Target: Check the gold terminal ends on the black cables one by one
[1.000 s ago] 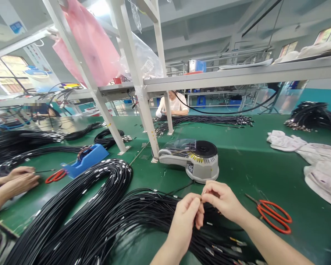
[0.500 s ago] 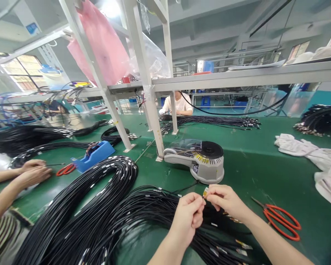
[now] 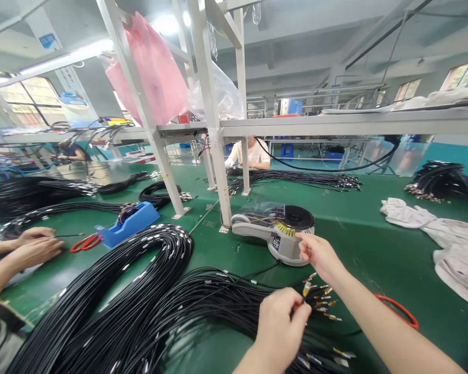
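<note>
My left hand [image 3: 283,327] is closed in a pinch on the end of a black cable [image 3: 306,289], whose tip shows yellow and silver. Higher up, my right hand [image 3: 323,258] reaches to the grey tape dispenser [image 3: 253,229]. Its index finger stretches to the yellow tape strips [image 3: 286,229] along the rim, while the other fingers curl; no held piece can be made out. Beneath my left hand runs a thick bundle of black cables [image 3: 206,293]. More cable ends [image 3: 327,301] with yellow and white tips lie just right of that hand.
Red-handled scissors [image 3: 401,309] lie partly behind my right forearm. White gloves [image 3: 444,228] rest at the right. At left, a co-worker's hands [image 3: 35,249] work beside a blue tape holder [image 3: 128,226]. White shelf posts [image 3: 218,171] rise from the green table [image 3: 359,208].
My right hand has left the cable end and moved up to the dispenser's tape strips. My left hand has shifted slightly right and down, still pinching the cable. The view has tilted a little.
</note>
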Motion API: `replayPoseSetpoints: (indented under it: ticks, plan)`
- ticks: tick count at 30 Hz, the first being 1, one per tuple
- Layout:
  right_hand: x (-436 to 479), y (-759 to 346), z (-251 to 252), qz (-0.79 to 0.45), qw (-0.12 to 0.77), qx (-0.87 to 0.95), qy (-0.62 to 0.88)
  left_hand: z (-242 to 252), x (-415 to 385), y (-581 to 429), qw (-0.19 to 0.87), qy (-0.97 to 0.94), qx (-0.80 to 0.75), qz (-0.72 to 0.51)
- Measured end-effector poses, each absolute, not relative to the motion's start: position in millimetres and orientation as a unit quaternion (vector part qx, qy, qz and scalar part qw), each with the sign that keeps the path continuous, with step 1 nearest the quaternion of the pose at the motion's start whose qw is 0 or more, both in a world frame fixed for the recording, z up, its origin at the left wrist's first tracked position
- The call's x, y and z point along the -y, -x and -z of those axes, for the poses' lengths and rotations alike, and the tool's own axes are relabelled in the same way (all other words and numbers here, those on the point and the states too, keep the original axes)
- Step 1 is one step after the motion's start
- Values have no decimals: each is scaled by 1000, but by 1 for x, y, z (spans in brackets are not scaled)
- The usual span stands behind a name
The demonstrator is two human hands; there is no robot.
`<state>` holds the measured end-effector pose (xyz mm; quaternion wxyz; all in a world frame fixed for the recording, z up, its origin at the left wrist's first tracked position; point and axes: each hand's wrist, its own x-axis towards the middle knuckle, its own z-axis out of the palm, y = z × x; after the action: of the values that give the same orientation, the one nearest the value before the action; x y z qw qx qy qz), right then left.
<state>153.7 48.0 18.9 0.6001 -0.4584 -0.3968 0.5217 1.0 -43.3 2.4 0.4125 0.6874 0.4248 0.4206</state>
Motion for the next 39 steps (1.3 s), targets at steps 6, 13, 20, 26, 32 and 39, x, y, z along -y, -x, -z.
replayPoseSetpoints:
  ticks: [6,13,20,26,32,39]
  plan:
    - [-62,-140,-26,-555,601,371,438,23,57,-19,390,-797,-391,-244]
    - [-19,-139,-55,-577,600,385,398,33,56,-19,311,-871,-352,-141]
    - [38,-171,-66,-551,556,486,388,39,62,-41,178,-917,-342,-106]
    - [36,-179,-47,-540,580,470,389,49,64,-63,151,-933,-316,-77]
    - [35,-180,-43,-480,543,538,430,40,57,-51,311,-863,-342,-204]
    - [40,-171,-45,-412,468,651,432,3,37,-17,604,-534,-384,-450]
